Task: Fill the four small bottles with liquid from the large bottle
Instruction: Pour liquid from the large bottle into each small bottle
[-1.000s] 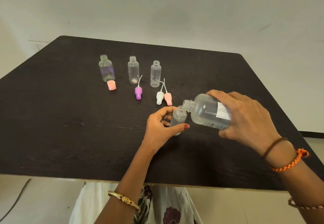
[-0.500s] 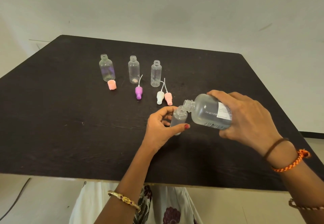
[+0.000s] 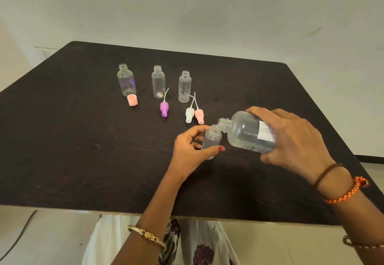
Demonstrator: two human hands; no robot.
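My right hand (image 3: 291, 140) grips the large clear bottle (image 3: 245, 133), tipped on its side with its open neck at the mouth of a small bottle (image 3: 212, 140). My left hand (image 3: 191, 150) holds that small bottle upright on the table, thumb across its front. Three more small clear bottles stand uncapped in a row further back: left (image 3: 126, 80), middle (image 3: 158, 82), right (image 3: 184, 86).
The dark table (image 3: 62, 140) carries loose caps: a peach cap (image 3: 132, 100), a purple spray top (image 3: 164, 109), and a white (image 3: 189, 114) and a pink (image 3: 199, 116) spray top side by side. The table's near edge runs in front of my lap.
Both hands and both bottles have held nearly the same pose; only the view shifted slightly.
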